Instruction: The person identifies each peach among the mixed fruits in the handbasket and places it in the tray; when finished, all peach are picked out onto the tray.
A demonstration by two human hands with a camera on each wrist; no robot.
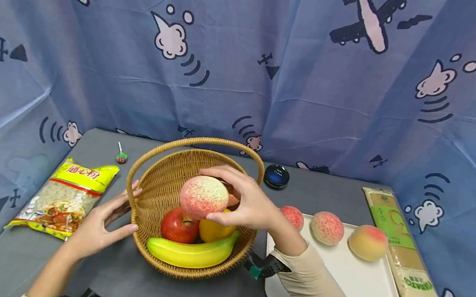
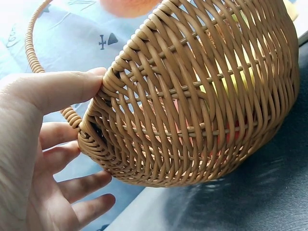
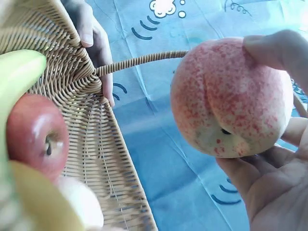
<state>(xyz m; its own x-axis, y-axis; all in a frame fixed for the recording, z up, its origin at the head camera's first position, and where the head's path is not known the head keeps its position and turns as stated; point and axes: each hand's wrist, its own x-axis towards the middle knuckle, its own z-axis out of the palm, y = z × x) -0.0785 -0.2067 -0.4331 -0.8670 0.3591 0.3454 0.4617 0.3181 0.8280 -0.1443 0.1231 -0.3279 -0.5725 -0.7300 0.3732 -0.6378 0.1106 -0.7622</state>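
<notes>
My right hand (image 1: 246,200) holds a pink-and-cream peach (image 1: 203,197) above the wicker basket (image 1: 159,185), thumb on one side and fingers on the other. In the right wrist view, the peach (image 3: 231,98) shows its crease and a small dark spot. My left hand (image 1: 101,225) rests against the basket's left side; in the left wrist view its thumb touches the rim and its spread fingers lie by the handle's base. Inside the basket are a red apple (image 1: 179,225), a banana (image 1: 191,254) and a yellow fruit (image 1: 213,230), partly hidden. An orange-brown fruit behind my right hand is mostly covered.
To the right, a white tray (image 1: 337,284) bears three peaches (image 1: 327,228). Beyond it lies a long noodle packet (image 1: 402,247). A dark round tin (image 1: 276,177) stands behind the basket. On the left are a yellow pasta bag (image 1: 64,197) and a lollipop (image 1: 121,156).
</notes>
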